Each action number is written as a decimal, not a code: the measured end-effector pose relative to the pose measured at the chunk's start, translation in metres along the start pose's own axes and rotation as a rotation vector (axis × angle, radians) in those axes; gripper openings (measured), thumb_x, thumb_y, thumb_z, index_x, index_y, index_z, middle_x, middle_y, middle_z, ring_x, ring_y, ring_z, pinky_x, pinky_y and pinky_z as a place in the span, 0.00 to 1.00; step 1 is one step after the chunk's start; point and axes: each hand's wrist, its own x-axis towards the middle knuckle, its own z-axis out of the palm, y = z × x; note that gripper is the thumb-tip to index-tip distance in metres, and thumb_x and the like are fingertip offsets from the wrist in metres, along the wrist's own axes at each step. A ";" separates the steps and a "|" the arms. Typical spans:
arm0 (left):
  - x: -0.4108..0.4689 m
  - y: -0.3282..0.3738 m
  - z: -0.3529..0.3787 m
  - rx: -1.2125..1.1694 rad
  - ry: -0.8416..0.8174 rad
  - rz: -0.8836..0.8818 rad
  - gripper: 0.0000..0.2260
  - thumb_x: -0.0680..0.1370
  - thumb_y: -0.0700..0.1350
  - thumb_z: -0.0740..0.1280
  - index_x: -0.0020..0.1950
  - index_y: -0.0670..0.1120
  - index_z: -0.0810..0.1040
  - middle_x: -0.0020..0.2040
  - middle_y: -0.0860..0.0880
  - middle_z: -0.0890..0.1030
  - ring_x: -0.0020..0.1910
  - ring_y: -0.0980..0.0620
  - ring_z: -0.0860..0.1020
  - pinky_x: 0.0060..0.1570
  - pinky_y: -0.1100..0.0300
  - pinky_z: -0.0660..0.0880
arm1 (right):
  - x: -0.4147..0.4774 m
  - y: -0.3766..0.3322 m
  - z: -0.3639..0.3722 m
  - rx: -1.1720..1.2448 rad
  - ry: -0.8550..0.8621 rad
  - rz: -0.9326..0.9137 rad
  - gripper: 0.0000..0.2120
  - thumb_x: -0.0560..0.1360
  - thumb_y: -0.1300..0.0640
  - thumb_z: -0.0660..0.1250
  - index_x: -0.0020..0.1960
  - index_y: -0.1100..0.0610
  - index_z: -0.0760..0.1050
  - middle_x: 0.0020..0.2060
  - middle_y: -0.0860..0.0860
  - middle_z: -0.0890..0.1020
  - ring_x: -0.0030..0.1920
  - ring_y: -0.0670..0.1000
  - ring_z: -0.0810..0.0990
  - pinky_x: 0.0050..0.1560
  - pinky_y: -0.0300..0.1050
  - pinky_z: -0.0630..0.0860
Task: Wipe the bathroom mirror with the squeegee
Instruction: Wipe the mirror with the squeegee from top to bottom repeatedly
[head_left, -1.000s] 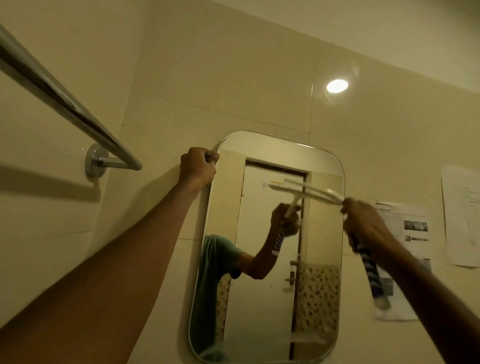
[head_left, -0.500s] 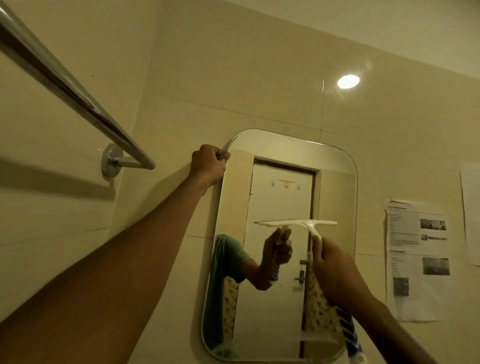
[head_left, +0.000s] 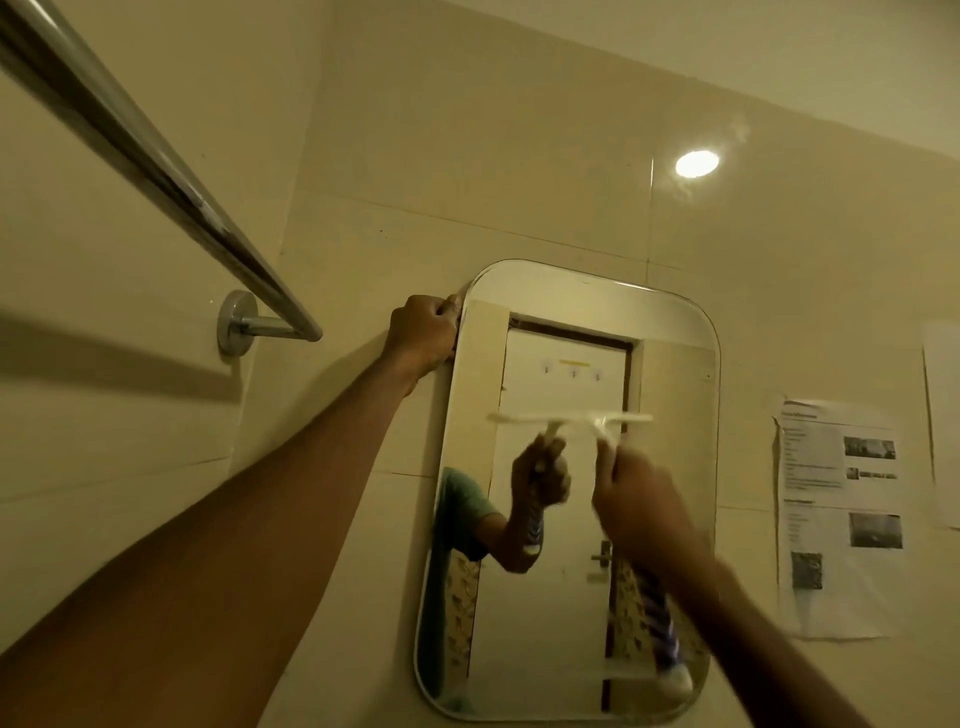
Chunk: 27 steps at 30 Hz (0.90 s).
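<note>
A tall mirror (head_left: 675, 353) with rounded corners hangs on the tiled wall. My left hand (head_left: 423, 332) is closed around its upper left edge. My right hand (head_left: 641, 501) grips the handle of a white squeegee (head_left: 610, 420). The squeegee's blade lies level against the glass at about mid-height. A blue-and-white striped end of the handle (head_left: 667, 639) sticks out below my wrist. The hand and blade are blurred by motion. The mirror reflects my arm, the squeegee and a door.
A chrome towel rail (head_left: 156, 166) runs from the upper left to a wall mount (head_left: 236, 322) left of the mirror. Printed paper sheets (head_left: 841, 514) are stuck to the wall on the right. A ceiling light glare (head_left: 697, 163) shines on the tile above.
The squeegee came down from the mirror's upper right and slid left across the glass, its blade turning level. My left hand has stayed on the mirror's edge.
</note>
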 end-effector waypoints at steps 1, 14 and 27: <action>0.000 0.000 -0.001 -0.009 -0.004 -0.005 0.20 0.82 0.50 0.59 0.48 0.34 0.79 0.46 0.36 0.83 0.44 0.38 0.83 0.48 0.43 0.81 | -0.015 0.001 0.006 0.008 -0.027 0.017 0.18 0.81 0.46 0.51 0.38 0.50 0.72 0.27 0.48 0.77 0.22 0.42 0.75 0.23 0.33 0.69; 0.003 0.005 -0.003 -0.229 -0.065 -0.137 0.22 0.79 0.53 0.51 0.42 0.41 0.79 0.38 0.43 0.82 0.38 0.43 0.80 0.45 0.51 0.81 | 0.050 -0.046 -0.015 0.032 0.044 -0.058 0.13 0.79 0.50 0.56 0.38 0.52 0.72 0.26 0.48 0.76 0.21 0.42 0.75 0.19 0.29 0.67; 0.002 0.007 0.000 -0.318 -0.026 -0.172 0.29 0.81 0.53 0.44 0.49 0.36 0.80 0.39 0.39 0.80 0.36 0.44 0.78 0.45 0.49 0.81 | 0.105 -0.089 -0.046 -0.079 0.113 -0.116 0.14 0.82 0.54 0.52 0.41 0.59 0.68 0.31 0.53 0.77 0.26 0.48 0.79 0.22 0.39 0.76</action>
